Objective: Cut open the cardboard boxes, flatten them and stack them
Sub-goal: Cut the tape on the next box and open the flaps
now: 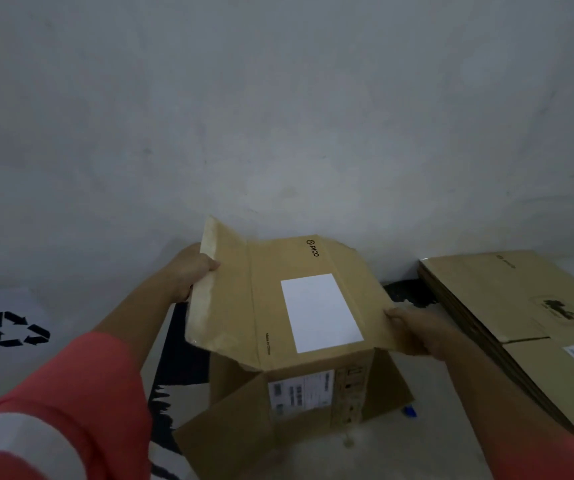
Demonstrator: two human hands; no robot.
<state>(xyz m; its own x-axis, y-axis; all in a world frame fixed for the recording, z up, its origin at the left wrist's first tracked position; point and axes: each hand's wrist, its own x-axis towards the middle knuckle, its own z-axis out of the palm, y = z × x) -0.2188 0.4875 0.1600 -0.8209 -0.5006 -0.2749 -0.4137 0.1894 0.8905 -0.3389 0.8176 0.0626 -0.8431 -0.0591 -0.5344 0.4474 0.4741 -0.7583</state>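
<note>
A brown cardboard box [271, 306] printed "PICO", with a white label on top, stands on the floor in front of me with its flaps spread out. My left hand [192, 271] grips the raised left flap at its edge. On the other side, my right hand [413, 330] holds the edge of the right flap. A lower flap lies splayed on the floor toward me. To the right lies a stack of flattened cardboard boxes [521, 313].
A grey wall rises just behind the box. At the left sits a white surface with a black recycling symbol [17, 329]. A dark patterned mat [181, 362] lies under the box. A small blue object [411, 410] peeks out by the box's right flap.
</note>
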